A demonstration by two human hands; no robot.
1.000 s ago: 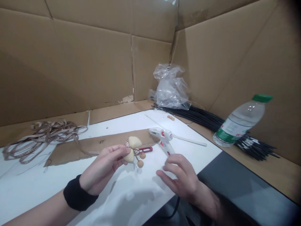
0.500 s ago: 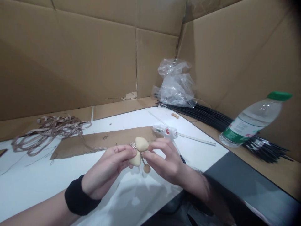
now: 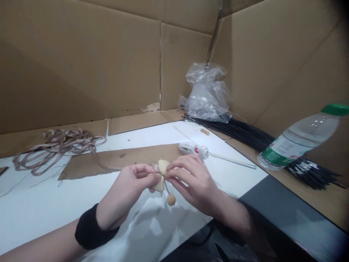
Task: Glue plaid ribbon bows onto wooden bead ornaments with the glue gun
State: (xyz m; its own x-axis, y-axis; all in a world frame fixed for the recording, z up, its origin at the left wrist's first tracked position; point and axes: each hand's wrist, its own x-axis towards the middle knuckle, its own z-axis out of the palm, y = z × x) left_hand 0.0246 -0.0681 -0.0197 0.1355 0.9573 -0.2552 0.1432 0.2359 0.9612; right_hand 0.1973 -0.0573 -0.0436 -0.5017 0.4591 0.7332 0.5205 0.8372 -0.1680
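dim, warm light from above; soft shadows under the hands (image 3: 163, 185); edges bend, corners darken, slight blur.

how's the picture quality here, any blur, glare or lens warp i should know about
Head view: soft, even light; the left hand and right hand pinching the cream ornament cast a faint shadow on the white table. Head view: glints on the plastic bag; the water bottle slants at the right edge, probably lens warp; the top right corner is darkened.

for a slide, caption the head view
Left hand and right hand pinch a beige heart-shaped ornament with checked ribbon and dangling round bead over a white table, white glue gun behind.
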